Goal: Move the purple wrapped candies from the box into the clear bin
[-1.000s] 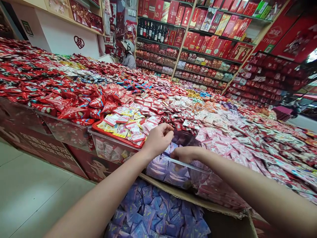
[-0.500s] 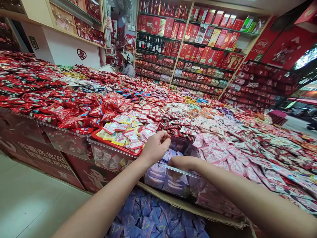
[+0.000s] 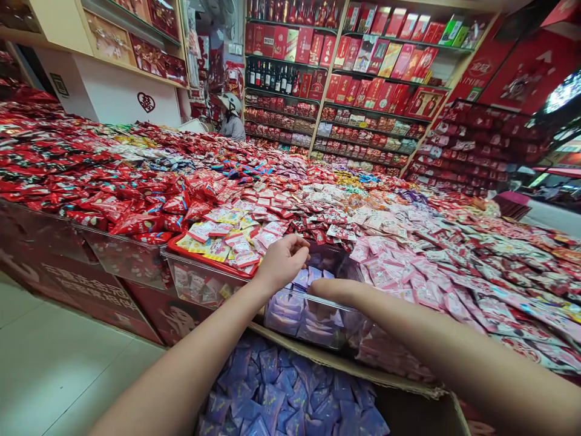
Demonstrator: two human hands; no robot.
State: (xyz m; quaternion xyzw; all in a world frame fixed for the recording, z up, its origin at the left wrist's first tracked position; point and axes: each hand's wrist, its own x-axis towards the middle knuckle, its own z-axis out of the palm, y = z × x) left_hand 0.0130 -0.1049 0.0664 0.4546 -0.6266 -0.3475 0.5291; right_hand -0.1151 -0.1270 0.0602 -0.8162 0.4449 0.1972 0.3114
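Note:
My left hand (image 3: 282,261) hovers over a clear plastic bin (image 3: 290,315) partly filled with purple sweet packets (image 3: 305,277); its fingers are curled together in a pinch, and what they hold is hidden. My right hand (image 3: 333,290) reaches down into the same bin, its fingers buried among the purple packets. Below my arms stands an open cardboard box (image 3: 408,387) full of the same purple packets (image 3: 281,393).
A long counter of bins carries heaps of red (image 3: 113,181), pink (image 3: 408,266) and mixed sweets, with a red-rimmed tray (image 3: 200,257) left of my hands. Shelves of red boxes and bottles (image 3: 363,60) line the back. A person in a helmet (image 3: 229,112) stands far off. Tiled floor (image 3: 54,363) lies at left.
Both hands have stayed over the purple bin, shifting slightly; my right hand has sunk a little deeper among the packets. The view has tilted a little.

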